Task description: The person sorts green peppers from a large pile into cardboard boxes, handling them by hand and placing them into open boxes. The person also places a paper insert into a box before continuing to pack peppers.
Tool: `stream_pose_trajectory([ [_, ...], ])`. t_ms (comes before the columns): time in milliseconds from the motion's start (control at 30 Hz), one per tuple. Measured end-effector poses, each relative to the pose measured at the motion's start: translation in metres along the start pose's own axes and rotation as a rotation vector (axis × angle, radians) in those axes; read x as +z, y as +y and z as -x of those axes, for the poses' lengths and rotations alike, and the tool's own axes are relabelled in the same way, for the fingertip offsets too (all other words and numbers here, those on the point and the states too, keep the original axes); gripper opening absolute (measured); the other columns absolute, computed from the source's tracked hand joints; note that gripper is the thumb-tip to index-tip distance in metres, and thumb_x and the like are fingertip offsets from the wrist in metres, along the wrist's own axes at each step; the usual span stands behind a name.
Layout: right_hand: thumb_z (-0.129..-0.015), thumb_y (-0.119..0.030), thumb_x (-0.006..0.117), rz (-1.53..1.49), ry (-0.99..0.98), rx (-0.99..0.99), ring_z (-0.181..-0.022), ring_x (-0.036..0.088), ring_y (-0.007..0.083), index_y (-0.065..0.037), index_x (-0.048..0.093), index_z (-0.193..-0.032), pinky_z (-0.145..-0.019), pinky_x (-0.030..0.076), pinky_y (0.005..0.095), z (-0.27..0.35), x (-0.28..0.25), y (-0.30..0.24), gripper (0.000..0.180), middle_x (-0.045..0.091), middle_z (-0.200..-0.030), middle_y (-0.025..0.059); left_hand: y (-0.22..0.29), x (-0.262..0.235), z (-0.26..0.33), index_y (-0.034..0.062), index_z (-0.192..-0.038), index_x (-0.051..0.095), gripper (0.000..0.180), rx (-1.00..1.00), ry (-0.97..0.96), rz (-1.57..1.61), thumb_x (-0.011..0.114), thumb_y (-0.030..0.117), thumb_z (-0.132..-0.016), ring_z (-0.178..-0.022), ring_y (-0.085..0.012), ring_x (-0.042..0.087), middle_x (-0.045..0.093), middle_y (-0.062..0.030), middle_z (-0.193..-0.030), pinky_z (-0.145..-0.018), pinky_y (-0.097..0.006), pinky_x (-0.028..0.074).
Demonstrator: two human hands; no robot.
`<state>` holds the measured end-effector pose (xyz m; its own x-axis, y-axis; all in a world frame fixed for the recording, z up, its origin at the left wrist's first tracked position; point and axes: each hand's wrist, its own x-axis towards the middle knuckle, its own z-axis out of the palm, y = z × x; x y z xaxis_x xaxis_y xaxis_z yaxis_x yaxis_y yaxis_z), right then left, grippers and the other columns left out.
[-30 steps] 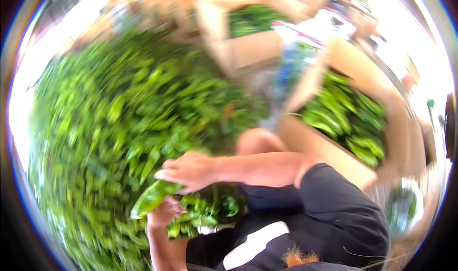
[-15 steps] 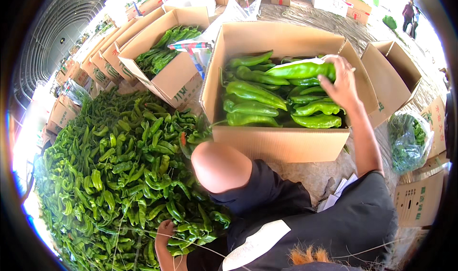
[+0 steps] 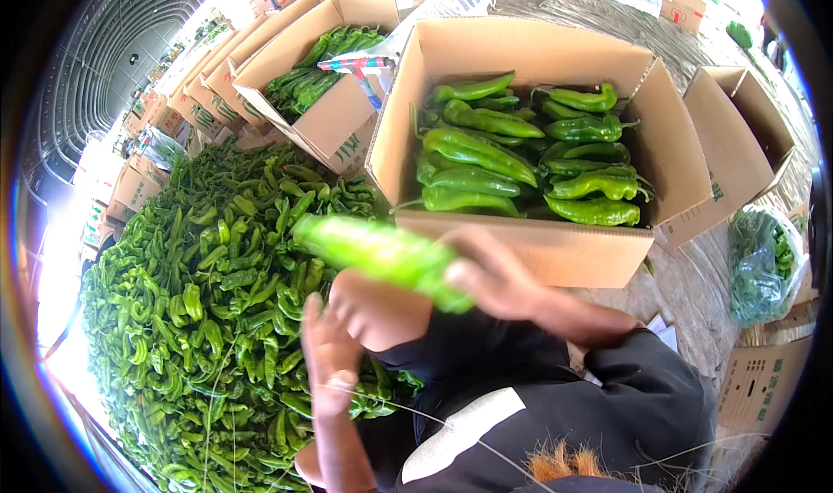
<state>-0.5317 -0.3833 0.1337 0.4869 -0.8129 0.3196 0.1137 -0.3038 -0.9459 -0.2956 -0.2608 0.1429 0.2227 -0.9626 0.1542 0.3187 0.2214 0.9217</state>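
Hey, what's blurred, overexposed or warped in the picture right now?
Head view: the held pepper and right hand are smeared, likely by motion; head view, left rim: glare washes out detail; head view: the back edge of the cardboard box bows slightly; head view: its packed peppers look sharp, shiny.

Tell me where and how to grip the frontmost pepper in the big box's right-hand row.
Probably grip the pepper around its middle, from above: it lies on its side, upper face bare, while the front wall stands in the way of a lower approach.
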Motion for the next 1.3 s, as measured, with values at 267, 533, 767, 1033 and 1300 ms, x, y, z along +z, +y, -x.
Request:
stream_pose_trajectory([
  [267,-0.088,-0.016,0.068,-0.013,0.035,0.532,-0.101,0.063,0.0255,-0.002,0.063,-0.109,-0.088,0.05,0.038,0.091,-0.009,0.051,0.025,0.065,-0.102,0.0155,-0.047,-0.014,0.014,0.0137,-0.127,0.04,0.065,-0.263,0.26,0.419,0.071,0.026,-0.071,-0.071,-0.0226,0.05,0.051,-0.0094,-0.088,-0.062,-0.038,0.046],
  [533,-0.079,-0.012,0.076,-1.163,0.616,0.556,-0.115,0.055,0.0228,-0.014,0.051,-0.131,-0.083,0.049,0.0352,0.203,-0.086,0.188,0.057,0.059,-0.123,0.0027,-0.04,-0.022,0.035,0.0123,-0.128,0.042,0.066,-0.307,0.151,0.372,0.073,0.031,-0.073,-0.072,-0.0209,0.051,0.052,-0.0088,-0.092,-0.07,-0.039,0.046],
  [767,-0.084,-0.017,0.074,-0.003,0.334,0.355,-0.091,0.067,0.018,-0.003,0.06,-0.118,-0.073,0.052,0.0321,0.172,-0.11,0.028,0.04,0.07,-0.104,0.011,-0.034,-0.041,0.062,0.0078,-0.129,0.046,0.069,-0.287,-0.012,0.393,0.072,0.034,-0.071,-0.07,-0.0199,0.05,0.052,-0.0099,-0.09,-0.068,-0.04,0.047],
  [1033,-0.085,-0.035,0.071,1.114,0.76,0.077,-0.069,0.068,0.0224,-0.002,0.068,-0.085,-0.076,0.052,0.0341,0.076,-0.136,0.002,0.033,0.07,-0.071,0.0086,-0.019,-0.056,0.084,0.0014,-0.129,0.043,0.077,-0.195,-0.091,0.262,0.078,0.03,-0.066,-0.067,-0.0233,0.056,0.056,-0.0137,-0.083,-0.069,-0.038,0.05],
  [1300,-0.069,-0.037,0.076,1.69,0.542,-0.401,-0.078,0.058,0.0256,-0.01,0.058,-0.076,-0.07,0.043,0.0383,0.02,-0.16,-0.027,0.033,0.058,-0.077,0.0043,-0.005,-0.131,0.083,0.0021,-0.131,0.04,0.077,-0.227,0.211,0.312,0.077,0.03,-0.069,-0.072,-0.0223,0.056,0.054,-0.0119,-0.086,-0.07,-0.039,0.052],
])
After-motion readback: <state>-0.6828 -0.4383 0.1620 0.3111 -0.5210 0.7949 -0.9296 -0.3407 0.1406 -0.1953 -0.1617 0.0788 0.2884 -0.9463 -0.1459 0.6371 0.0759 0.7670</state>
